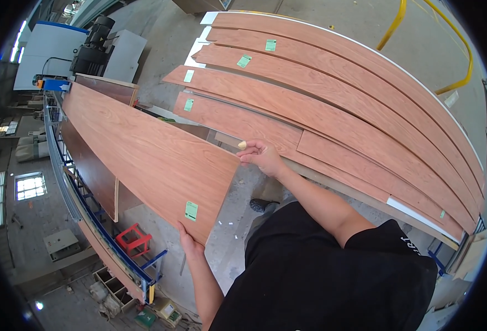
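Two hands hold one long reddish wood-veneer panel (144,160) by its near end, the sheet stretching away from them up and to the left. The left hand (190,241) grips the panel's lower near corner, fingers curled under the edge, just below a small green label (191,211) stuck on the panel face. The right hand (261,155) is clamped on the upper near corner, thumb on top, and wears a pale cover on one fingertip (242,145). The two hands are well apart, one at each corner of the short end. The panel's far end lies over a long blue-framed conveyor (69,182) that runs beyond the left hand, with a second panel (91,165) on edge beneath the held one.

Past the right hand, a stack of similar long veneer panels (337,105) lies fanned out, each shifted a little from the next, several bearing green labels (244,60) near their far ends. A white board (420,212) shows under the stack's right part. Below the left hand a red stool (133,241) stands on the concrete floor (227,243) beside the conveyor. Between the hands, lower down, a dark shoe (263,205) shows above the person's black shirt (321,276). Yellow rails (453,49) curve far beyond the right hand
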Tool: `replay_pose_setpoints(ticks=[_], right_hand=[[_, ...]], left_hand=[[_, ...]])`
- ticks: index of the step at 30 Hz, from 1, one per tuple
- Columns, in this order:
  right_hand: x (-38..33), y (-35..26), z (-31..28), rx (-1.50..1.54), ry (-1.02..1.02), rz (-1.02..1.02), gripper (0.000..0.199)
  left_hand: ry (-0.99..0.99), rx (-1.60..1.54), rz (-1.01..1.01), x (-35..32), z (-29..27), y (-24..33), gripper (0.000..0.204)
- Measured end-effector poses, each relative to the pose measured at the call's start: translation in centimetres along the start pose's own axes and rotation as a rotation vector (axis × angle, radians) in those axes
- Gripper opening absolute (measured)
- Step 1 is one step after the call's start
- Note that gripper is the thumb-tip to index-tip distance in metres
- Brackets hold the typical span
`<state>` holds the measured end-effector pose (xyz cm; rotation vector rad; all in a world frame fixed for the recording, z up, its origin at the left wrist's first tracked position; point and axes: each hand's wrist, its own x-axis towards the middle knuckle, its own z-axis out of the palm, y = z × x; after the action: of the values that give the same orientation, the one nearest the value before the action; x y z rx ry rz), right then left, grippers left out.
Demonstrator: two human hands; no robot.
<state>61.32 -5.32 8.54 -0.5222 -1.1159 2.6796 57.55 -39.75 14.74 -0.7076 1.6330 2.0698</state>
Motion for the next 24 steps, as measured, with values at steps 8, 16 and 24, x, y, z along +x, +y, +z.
replay_pose_setpoints(ticks=[8,16,24], right_hand=[[0.0,0.6,-0.4,0.149,0.001,-0.048,0.031],[-1.1,2.0,-0.4,0.104,-0.014,-0.074,0.041],[-4.3,2.7,6.6,0.285,-0.149,0.336,0.052]], left_hand=[[0.012,0.031,-0.01,-0.1,0.9,0.2,0.057],[-0.02,-0.01,0.033,0.5,-1.3,-0.3,0.056],[-0.047,-0.144,0.087,0.6,-1.3,-0.3,0.051]])
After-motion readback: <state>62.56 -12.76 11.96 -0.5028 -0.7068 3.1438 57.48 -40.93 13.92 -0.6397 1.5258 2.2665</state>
